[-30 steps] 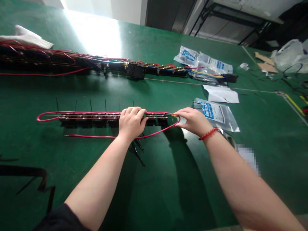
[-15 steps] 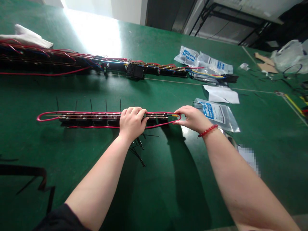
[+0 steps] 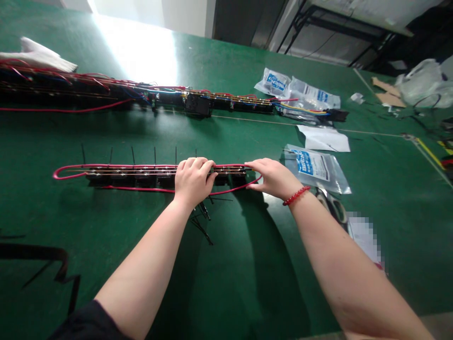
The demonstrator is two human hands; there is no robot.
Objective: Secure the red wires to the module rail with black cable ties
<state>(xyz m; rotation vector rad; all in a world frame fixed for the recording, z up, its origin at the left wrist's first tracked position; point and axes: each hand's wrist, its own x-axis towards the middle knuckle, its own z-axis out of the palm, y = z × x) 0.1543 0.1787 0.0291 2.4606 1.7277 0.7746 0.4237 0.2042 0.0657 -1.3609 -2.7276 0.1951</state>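
Head view: your left hand (image 3: 194, 182) is curled down over the black connector strip (image 3: 159, 178), gripping strip and wires. Your right hand (image 3: 273, 178) pinches the red wire (image 3: 71, 171) near the strip's right end. Strip lies flat on the green worktop (image 3: 283, 283); loose cable ties (image 3: 201, 226) just below, plastic bag (image 3: 313, 169) to the right.

Red wire (image 3: 106, 165) w/ glossy plastic insul.; green mat (image 3: 53, 203) smooth, shiny.
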